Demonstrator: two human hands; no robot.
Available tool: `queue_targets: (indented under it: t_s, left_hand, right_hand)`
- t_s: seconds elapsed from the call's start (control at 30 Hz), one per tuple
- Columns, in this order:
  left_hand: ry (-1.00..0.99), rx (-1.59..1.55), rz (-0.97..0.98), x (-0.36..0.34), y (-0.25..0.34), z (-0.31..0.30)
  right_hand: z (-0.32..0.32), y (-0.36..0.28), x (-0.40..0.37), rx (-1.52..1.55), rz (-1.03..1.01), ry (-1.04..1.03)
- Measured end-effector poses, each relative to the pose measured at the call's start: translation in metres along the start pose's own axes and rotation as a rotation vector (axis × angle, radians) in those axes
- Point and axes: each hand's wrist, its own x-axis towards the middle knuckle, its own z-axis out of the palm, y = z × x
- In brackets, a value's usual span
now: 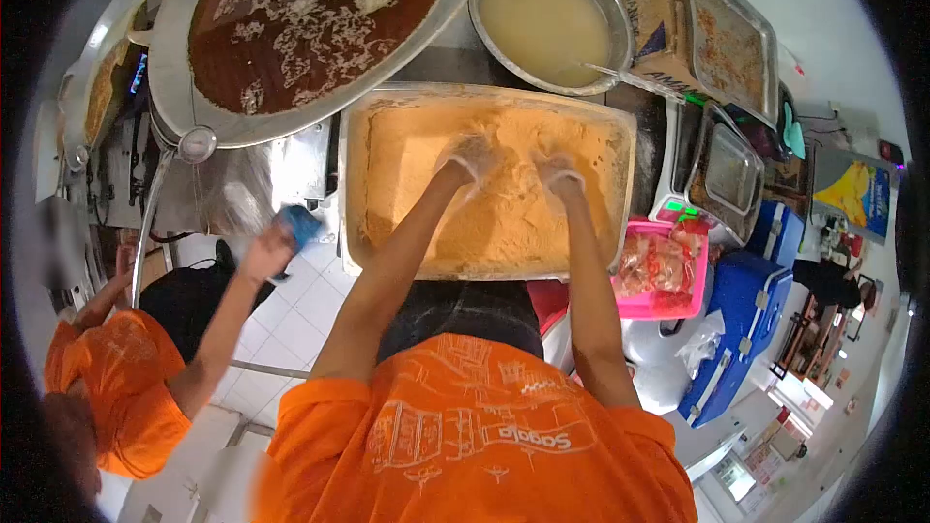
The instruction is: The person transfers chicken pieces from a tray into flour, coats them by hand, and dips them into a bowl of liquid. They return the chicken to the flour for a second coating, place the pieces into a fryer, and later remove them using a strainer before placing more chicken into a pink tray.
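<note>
A large rectangular tub (387, 257) holds orange-tan powder (494, 232). My left hand (468, 157) is in the powder left of the tub's middle, in what looks like a thin clear glove. To its right, my right hand (557, 172) is also down in the powder, similarly covered. The fingers of both hands are blurred and partly buried, so their shape does not show. A small heap of powder lies between the two hands.
Behind the tub are a wide pan of dark oil (320, 29) and a bowl of pale liquid (547, 24). A pink basket (664, 310) with bagged food stands at the right. On the left, a co-worker's hand (268, 254) holds a blue cloth (300, 223).
</note>
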Motion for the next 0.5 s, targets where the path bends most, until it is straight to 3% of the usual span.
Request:
queue_targets:
  t_s: [0.03,0.13,0.2,0.27,0.33,0.37,0.4,0.47,0.5]
  left_hand:
    - [-0.056,-0.14,-0.018,0.007,0.002,0.009]
    - [-0.137,-0.468,0.006,-0.011,0.015,0.017]
    - [-0.264,-0.392,-0.038,-0.052,0.027,-0.01]
    - [-0.293,-0.262,-0.146,-0.047,-0.019,0.034]
    - [-0.328,-0.331,-0.058,-0.053,-0.034,0.042]
    - [-0.32,-0.328,-0.052,-0.07,-0.015,0.009]
    - [-0.366,-0.487,-0.195,-0.086,0.007,-0.021]
    - [-0.21,-0.664,-0.271,-0.087,0.025,0.01]
    - [-0.223,-0.613,-0.204,-0.082,0.034,0.006]
  right_hand:
    - [0.022,0.021,0.028,0.116,0.037,-0.085]
    - [0.013,-0.028,-0.018,-0.152,0.059,0.112]
    - [0.005,-0.037,-0.059,-0.182,0.069,0.091]
    - [0.007,-0.037,-0.086,-0.236,0.096,0.038]
    - [0.025,-0.028,-0.09,-0.235,0.123,0.022]
    - [0.03,-0.025,-0.088,-0.214,0.122,0.029]
    - [0.037,-0.025,-0.085,-0.183,0.12,0.042]
    - [0.051,-0.029,-0.08,-0.124,0.115,0.078]
    - [0.054,-0.035,-0.078,-0.111,0.12,0.104]
